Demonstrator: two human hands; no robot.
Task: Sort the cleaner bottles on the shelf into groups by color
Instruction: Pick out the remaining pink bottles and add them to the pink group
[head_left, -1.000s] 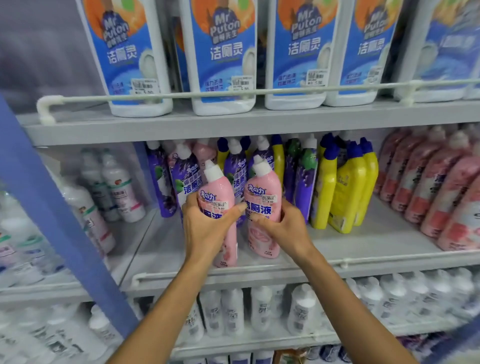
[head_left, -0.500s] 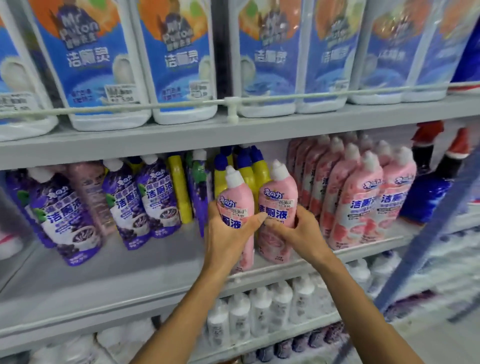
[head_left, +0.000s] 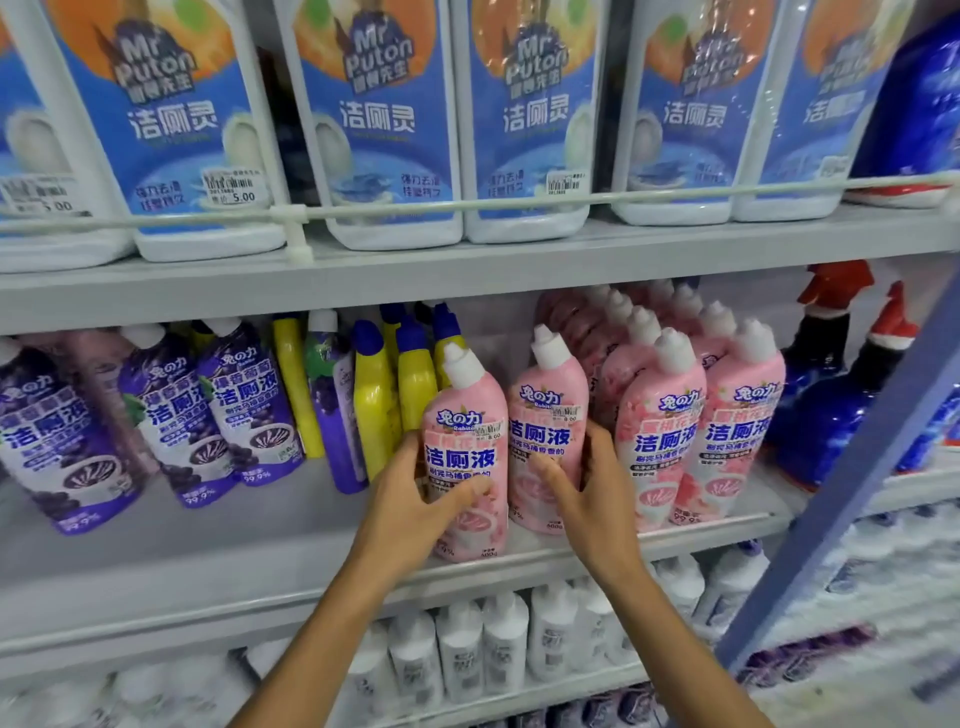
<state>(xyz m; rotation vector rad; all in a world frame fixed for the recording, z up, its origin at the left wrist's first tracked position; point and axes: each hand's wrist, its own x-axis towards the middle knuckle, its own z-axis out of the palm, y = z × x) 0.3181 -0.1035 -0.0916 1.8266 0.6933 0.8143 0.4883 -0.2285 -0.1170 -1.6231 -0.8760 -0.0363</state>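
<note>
Left grip (head_left: 415, 501): clasps pink bottle (head_left: 465, 452)
Right grip (head_left: 589, 499): clasps second pink bottle (head_left: 545, 421)
Change: both carried right, now beside pink group (head_left: 662, 431) at shelf (head_left: 208, 545) front edge; pinks nearly united

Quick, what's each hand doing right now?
Left hand: grips the left pink bottle.
Right hand: grips the right pink bottle.

Front pink bottle (head_left: 462, 415): smooth plastic to my eye, with a soft sheen on the printed wrap.
Second pink bottle (head_left: 548, 415): the same glossy plastic; I read its white cap as matt.
Purple bottles (head_left: 244, 405): shiny film labels.
Yellow bottles (head_left: 374, 405): plain glossy plastic.
White jugs (head_left: 395, 231): smooth plastic with glossy printed labels.
Price stickers (head_left: 231, 184): matt paper.
Shelf (head_left: 208, 525): smooth matt grey, painted metal by my guess.
Rail (head_left: 467, 204): smooth and white; I cannot tell the material.
</note>
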